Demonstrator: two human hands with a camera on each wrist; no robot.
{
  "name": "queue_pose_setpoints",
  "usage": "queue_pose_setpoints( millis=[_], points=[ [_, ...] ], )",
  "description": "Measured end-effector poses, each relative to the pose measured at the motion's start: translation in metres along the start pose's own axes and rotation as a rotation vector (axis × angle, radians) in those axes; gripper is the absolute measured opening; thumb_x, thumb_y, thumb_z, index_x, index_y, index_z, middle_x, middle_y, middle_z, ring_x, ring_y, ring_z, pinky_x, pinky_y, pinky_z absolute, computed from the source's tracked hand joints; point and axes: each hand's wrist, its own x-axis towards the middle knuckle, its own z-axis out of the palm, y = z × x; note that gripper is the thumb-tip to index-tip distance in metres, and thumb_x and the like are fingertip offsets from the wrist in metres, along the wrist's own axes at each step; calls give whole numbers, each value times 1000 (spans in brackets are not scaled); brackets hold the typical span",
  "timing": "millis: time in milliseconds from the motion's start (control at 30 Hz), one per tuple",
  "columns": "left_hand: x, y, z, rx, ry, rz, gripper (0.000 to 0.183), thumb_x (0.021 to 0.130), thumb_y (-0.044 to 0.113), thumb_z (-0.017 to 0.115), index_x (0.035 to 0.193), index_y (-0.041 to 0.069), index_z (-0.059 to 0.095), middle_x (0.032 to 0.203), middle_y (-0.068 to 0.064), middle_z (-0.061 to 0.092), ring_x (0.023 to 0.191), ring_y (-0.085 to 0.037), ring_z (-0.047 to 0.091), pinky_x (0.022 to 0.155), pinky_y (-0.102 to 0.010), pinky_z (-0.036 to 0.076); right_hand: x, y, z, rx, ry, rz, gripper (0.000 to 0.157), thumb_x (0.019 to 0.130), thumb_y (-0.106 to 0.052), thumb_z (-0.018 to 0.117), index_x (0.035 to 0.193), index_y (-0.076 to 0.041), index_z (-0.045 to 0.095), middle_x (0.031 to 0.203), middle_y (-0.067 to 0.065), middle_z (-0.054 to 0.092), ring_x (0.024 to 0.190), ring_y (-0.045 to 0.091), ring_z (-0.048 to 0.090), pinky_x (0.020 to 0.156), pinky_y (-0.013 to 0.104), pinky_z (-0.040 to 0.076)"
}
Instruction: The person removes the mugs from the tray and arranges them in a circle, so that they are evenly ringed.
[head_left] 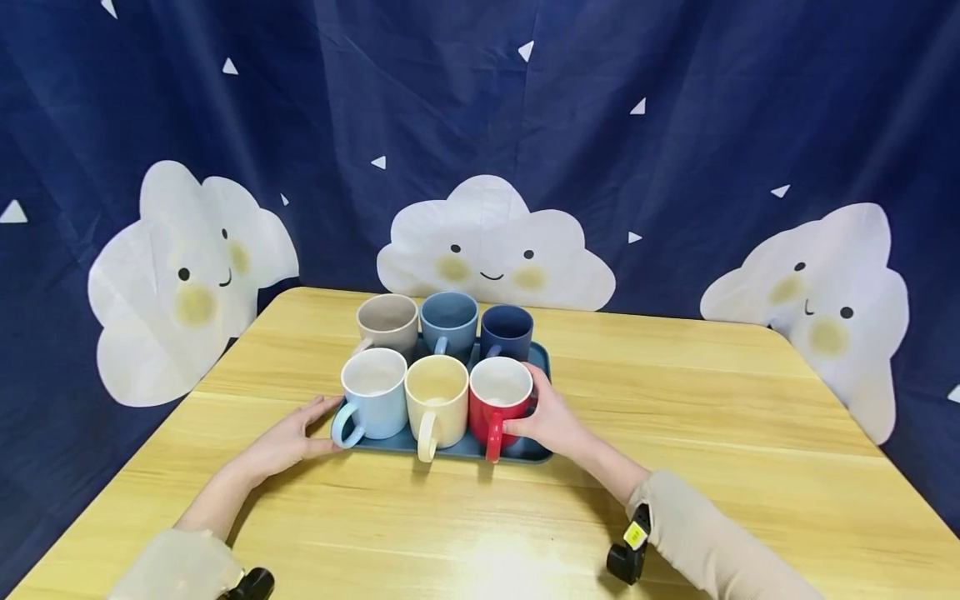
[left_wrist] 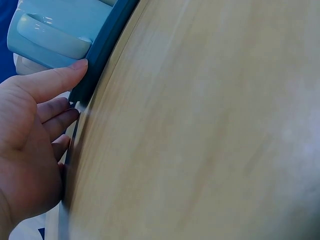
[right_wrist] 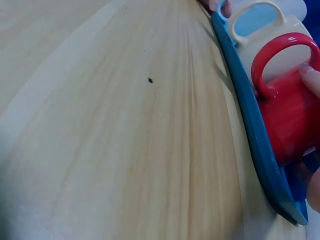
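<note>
The red mug has a glossy red outside, a white inside and a looped red handle turned toward the person. It is upright at the right end of the front row on a dark teal tray with rounded corners and a low raised rim; whether its base rests fully on the tray floor is hard to tell.

The right hand holds this mug with a partly opened grip: the thumb lies on the front beside the handle, and the fingers reach round the far right side near the rim.

The left hand is fairly wide, thumb and fingers apart and gently bent, at the tray's front left corner. Its thumb tip touches the tray edge just below the handle of the light blue mug, which has a white inside.

Between the light blue and red mugs stands a cream-yellow mug, its handle also facing the person. Behind, from left to right, are a taupe mug, a grey-blue mug and a navy mug. The tray lies on a wood-grain worktop.
</note>
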Motion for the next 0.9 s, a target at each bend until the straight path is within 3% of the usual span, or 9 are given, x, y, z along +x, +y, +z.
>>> queue_pose_setpoints(
  millis=[233,433,633,767,900],
  points=[
    [-1,1,-1,9,9,0,83,77,31,74,143,1,32,147,-34,10,133,-52,6,97,-71,8,2,2,-1,-26,10,-60,81,68,-8,80,134,1,35,123,17,52,108,31,52,87,40,48],
    [-1,-1,-1,8,8,0,84,77,33,74,144,3,32,147,-33,10,133,-52,6,97,-71,8,2,5,-14,74,-19,-85,81,69,-9,79,134,4,34,120,21,51,102,31,54,84,31,48],
    [-2,-2,0,15,17,12,83,77,32,74,143,3,33,146,-34,13,132,-53,6,96,-71,8,2,2,-51,148,-52,-135,81,68,-7,77,134,10,33,118,26,50,99,28,54,84,27,47],
    [-1,-1,1,9,7,23,83,77,30,74,144,3,32,146,-35,12,132,-54,6,96,-72,8,-3,6,-84,111,-7,-125,77,68,5,72,135,11,32,118,25,50,98,18,56,85,24,47],
    [-1,-1,1,3,12,18,83,77,31,74,144,3,33,146,-34,12,132,-53,6,96,-71,8,-10,13,-116,74,51,-103,75,70,8,71,134,11,33,116,17,52,95,11,56,82,21,47]
  ],
)
